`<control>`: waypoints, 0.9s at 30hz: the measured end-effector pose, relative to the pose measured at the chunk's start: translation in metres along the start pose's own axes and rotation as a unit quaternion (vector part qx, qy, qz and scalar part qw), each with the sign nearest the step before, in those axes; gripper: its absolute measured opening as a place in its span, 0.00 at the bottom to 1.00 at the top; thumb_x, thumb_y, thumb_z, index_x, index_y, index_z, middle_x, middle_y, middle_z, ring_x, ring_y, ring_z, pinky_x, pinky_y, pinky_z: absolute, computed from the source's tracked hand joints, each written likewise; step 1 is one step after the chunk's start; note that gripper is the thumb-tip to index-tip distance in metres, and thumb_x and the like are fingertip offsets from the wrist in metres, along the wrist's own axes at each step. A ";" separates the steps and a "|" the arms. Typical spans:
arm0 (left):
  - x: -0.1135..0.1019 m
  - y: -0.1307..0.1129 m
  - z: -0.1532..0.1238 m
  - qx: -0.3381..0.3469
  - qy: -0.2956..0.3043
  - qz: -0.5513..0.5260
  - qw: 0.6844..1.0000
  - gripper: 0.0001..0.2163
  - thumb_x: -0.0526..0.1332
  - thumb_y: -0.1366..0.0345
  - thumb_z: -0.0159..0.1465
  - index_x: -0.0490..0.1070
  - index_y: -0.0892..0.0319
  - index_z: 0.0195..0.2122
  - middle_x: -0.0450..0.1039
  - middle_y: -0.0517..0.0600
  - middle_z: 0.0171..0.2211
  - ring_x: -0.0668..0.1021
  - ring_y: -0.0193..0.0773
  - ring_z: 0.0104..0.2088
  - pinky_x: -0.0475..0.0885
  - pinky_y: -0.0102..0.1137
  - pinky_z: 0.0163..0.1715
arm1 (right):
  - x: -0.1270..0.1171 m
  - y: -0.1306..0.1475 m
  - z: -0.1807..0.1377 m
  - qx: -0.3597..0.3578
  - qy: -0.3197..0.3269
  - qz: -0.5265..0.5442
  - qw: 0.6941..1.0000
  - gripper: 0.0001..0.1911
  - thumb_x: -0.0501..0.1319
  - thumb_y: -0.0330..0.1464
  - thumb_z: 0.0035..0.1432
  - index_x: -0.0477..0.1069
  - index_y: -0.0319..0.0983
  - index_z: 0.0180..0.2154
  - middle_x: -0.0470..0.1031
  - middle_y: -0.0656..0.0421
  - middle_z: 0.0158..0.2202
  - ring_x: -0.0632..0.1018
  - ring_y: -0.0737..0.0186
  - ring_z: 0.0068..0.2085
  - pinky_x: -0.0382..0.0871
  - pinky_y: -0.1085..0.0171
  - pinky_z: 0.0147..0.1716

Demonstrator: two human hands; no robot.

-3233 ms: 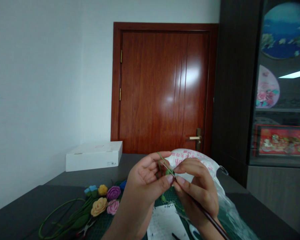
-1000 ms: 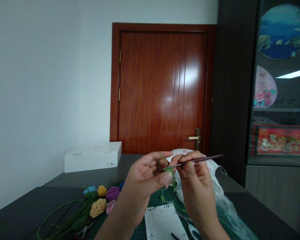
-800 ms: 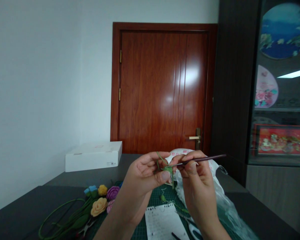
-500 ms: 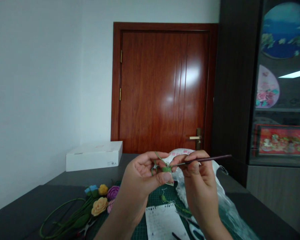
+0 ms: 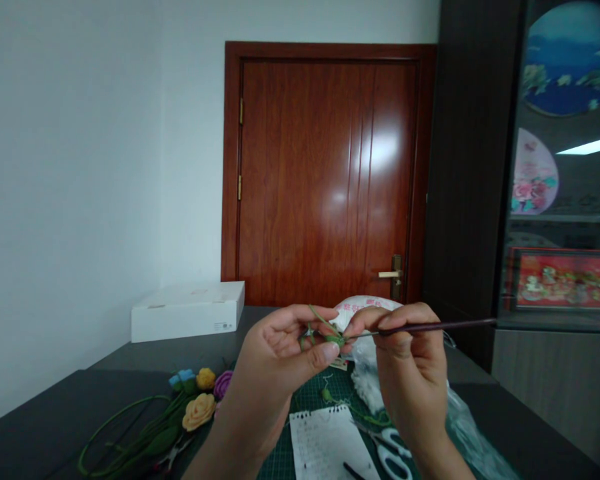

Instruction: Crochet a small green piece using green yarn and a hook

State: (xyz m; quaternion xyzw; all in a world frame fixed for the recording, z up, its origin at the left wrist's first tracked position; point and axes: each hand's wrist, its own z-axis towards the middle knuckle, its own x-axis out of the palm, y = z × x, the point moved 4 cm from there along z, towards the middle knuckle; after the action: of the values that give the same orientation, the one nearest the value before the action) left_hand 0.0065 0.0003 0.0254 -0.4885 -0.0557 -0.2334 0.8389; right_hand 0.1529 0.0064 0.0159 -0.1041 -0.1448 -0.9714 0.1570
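Observation:
My left hand (image 5: pixel 295 353) pinches a small green crochet piece (image 5: pixel 336 339) between thumb and fingers. Green yarn (image 5: pixel 323 317) runs from the piece up over its index finger, and more of it loops by the other fingers. In my right hand (image 5: pixel 405 353) is a crochet hook (image 5: pixel 440 326) with a dark handle, held like a pen and pointing left. Its thin metal shaft reaches the green piece; the hook's tip is hidden there. Both hands are raised above the table, close together.
Below lie a green cutting mat (image 5: pixel 275 447), a written notepad (image 5: pixel 327 443), a black pen (image 5: pixel 353 471) and scissors (image 5: pixel 394 453). Crocheted flowers (image 5: pixel 199 412) with green stems lie left. A white box (image 5: pixel 187 313) stands behind; plastic bags (image 5: pixel 473 433) lie right.
My right hand has moved a little to the right with the hook, which now lies more level. The green piece has tilted in my left hand, which has barely moved.

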 end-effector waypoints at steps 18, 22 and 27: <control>0.004 0.001 -0.004 -0.023 0.000 -0.014 1.000 0.11 0.75 0.74 0.54 0.82 0.62 0.39 0.78 0.47 0.30 0.82 0.36 0.32 0.79 0.28 0.36 | -0.009 0.023 -0.008 -0.235 0.139 -0.251 0.929 0.08 0.57 0.34 0.71 0.70 0.44 0.50 0.83 0.57 0.46 0.83 0.56 0.43 0.78 0.50 0.43; 0.007 0.001 -0.004 -0.029 0.011 -0.056 0.998 0.12 0.76 0.74 0.53 0.83 0.62 0.39 0.79 0.47 0.28 0.83 0.34 0.30 0.78 0.26 0.34 | -0.008 0.024 -0.010 -0.223 0.132 -0.300 0.918 0.11 0.55 0.38 0.72 0.72 0.45 0.51 0.83 0.56 0.41 0.83 0.55 0.40 0.80 0.55 0.36; 0.009 0.003 -0.005 -0.039 0.014 -0.092 0.995 0.14 0.78 0.74 0.49 0.83 0.62 0.37 0.80 0.47 0.26 0.83 0.33 0.27 0.77 0.24 0.32 | -0.009 0.026 -0.014 -0.179 0.103 -0.317 0.926 0.12 0.55 0.36 0.71 0.74 0.43 0.50 0.82 0.55 0.37 0.82 0.55 0.37 0.80 0.56 0.33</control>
State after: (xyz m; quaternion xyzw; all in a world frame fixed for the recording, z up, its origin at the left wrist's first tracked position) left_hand 0.0154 -0.0056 0.0237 -0.5105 -0.0792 -0.3188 0.7946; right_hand 0.1676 -0.0192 0.0068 0.0220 0.0228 -0.9856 -0.1663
